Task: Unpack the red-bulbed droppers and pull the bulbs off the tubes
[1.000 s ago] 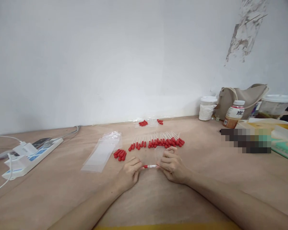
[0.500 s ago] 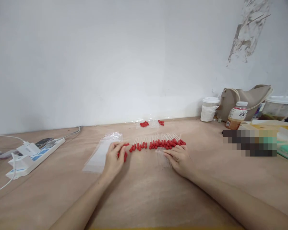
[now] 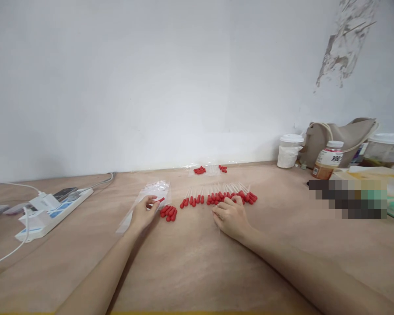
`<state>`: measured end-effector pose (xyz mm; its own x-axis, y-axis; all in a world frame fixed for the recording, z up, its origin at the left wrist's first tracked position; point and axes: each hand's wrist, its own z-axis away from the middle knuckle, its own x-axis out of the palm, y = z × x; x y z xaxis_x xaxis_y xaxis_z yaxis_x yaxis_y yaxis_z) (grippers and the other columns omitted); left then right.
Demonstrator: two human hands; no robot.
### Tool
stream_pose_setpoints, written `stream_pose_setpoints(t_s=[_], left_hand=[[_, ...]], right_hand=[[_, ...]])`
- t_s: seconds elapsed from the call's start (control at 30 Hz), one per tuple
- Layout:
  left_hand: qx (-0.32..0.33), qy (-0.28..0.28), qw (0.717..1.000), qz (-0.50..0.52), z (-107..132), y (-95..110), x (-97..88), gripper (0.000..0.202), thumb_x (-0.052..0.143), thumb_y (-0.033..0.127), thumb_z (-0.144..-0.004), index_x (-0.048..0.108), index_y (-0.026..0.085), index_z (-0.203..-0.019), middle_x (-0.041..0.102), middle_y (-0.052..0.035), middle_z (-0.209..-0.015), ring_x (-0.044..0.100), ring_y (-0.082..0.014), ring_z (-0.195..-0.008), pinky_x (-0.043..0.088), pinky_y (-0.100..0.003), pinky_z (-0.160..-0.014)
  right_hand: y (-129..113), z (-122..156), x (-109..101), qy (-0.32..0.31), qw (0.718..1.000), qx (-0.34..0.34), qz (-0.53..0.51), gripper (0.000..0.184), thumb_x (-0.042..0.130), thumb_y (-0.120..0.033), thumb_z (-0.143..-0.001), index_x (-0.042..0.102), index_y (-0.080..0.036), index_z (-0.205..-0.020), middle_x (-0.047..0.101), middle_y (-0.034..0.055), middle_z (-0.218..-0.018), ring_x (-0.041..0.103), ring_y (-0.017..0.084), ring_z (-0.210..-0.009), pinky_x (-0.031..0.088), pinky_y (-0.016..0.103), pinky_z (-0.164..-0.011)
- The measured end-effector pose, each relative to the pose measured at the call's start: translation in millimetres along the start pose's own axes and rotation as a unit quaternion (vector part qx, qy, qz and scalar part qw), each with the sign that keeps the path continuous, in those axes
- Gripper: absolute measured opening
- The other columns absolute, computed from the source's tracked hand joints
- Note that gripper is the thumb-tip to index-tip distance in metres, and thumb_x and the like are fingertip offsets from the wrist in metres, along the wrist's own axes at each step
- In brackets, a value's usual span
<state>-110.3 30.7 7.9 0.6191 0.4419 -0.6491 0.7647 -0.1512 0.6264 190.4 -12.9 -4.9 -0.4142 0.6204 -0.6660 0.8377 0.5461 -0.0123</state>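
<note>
Between the fingertips of my left hand [image 3: 145, 213] is a red rubber bulb [image 3: 160, 200], held over the clear plastic bag [image 3: 157, 189]. Close by on the right, several loose red bulbs [image 3: 169, 212] lie in a small pile. My right hand [image 3: 231, 217] has its fingers bent together at the near edge of a row of droppers [image 3: 216, 197], thin clear tubes with red bulb ends pointing toward me. What the right fingers pinch is hidden behind the hand.
More red bulbs [image 3: 199, 169] lie on clear plastic by the wall. On the left are a white power strip [image 3: 70, 214] with cables. At the right stand a lidded cup [image 3: 289, 153], a drink bottle [image 3: 328, 161], a grey bag [image 3: 348, 135] and a clear tub [image 3: 385, 153].
My left hand has moved left, leaving several red bulbs on the table and keeping one in its fingers. My right hand has shifted left, covering the clear tubes that showed beside it.
</note>
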Motion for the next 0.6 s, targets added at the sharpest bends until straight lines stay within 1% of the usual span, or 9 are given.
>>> stream_pose_setpoints(t_s=[0.13, 0.27, 0.4, 0.5, 0.6], left_hand=[[-0.004, -0.019, 1.0, -0.02, -0.7, 2.8, 5.5, 0.038, 0.049, 0.046, -0.068, 0.058, 0.018, -0.092, 0.064, -0.0045, -0.083, 0.057, -0.0184, -0.069, 0.043, -0.028, -0.062], [0.006, -0.024, 0.999, -0.026, 3.1, 11.8, 6.9, 0.036, 0.049, 0.047, -0.07, 0.059, 0.019, -0.089, 0.065, -0.0034, -0.084, 0.055, -0.0174, -0.069, 0.042, -0.027, -0.062], [0.021, -0.037, 0.998, -0.037, 8.7, 18.9, 6.2, 0.032, 0.05, 0.048, -0.07, 0.06, 0.022, -0.086, 0.065, -0.0012, -0.082, 0.054, -0.0164, -0.066, 0.04, -0.026, -0.059], [0.019, -0.052, 0.997, -0.048, 10.5, 18.0, 5.9, 0.031, 0.049, 0.049, -0.071, 0.061, 0.022, -0.08, 0.065, -0.0003, -0.078, 0.054, -0.016, -0.063, 0.039, -0.025, -0.057], [0.012, -0.063, 0.997, -0.043, 10.4, 14.4, 5.4, 0.032, 0.047, 0.05, -0.072, 0.061, 0.021, -0.077, 0.066, -0.0006, -0.074, 0.056, -0.0164, -0.063, 0.04, -0.025, -0.058]], right_hand=[[-6.1, 5.0, -3.7, -0.044, 0.999, 0.014, -0.003, 0.015, 0.051, -0.02, -0.075, 0.062, -0.02, -0.064, 0.062, 0.0009, -0.063, 0.045, 0.014, -0.069, 0.02, 0.034, -0.072], [-9.8, 8.4, -10.1, -0.079, 0.996, 0.027, -0.021, 0.016, 0.056, -0.033, -0.072, 0.062, -0.019, -0.067, 0.061, 0.0017, -0.068, 0.046, 0.015, -0.074, 0.02, 0.034, -0.073], [-11.8, 9.6, -13.6, -0.085, 0.996, 0.021, -0.029, 0.025, 0.057, -0.044, -0.071, 0.063, -0.02, -0.069, 0.061, 0.0024, -0.07, 0.046, 0.016, -0.075, 0.021, 0.036, -0.075], [-11.8, 9.8, -14.1, -0.09, 0.995, 0.021, -0.034, 0.03, 0.058, -0.05, -0.069, 0.064, -0.02, -0.069, 0.059, 0.0028, -0.07, 0.046, 0.017, -0.075, 0.022, 0.037, -0.075], [-11.1, 10.6, -13.2, -0.094, 0.995, 0.022, -0.035, 0.033, 0.057, -0.053, -0.069, 0.065, -0.021, -0.071, 0.059, 0.0033, -0.072, 0.046, 0.017, -0.076, 0.023, 0.037, -0.075]])
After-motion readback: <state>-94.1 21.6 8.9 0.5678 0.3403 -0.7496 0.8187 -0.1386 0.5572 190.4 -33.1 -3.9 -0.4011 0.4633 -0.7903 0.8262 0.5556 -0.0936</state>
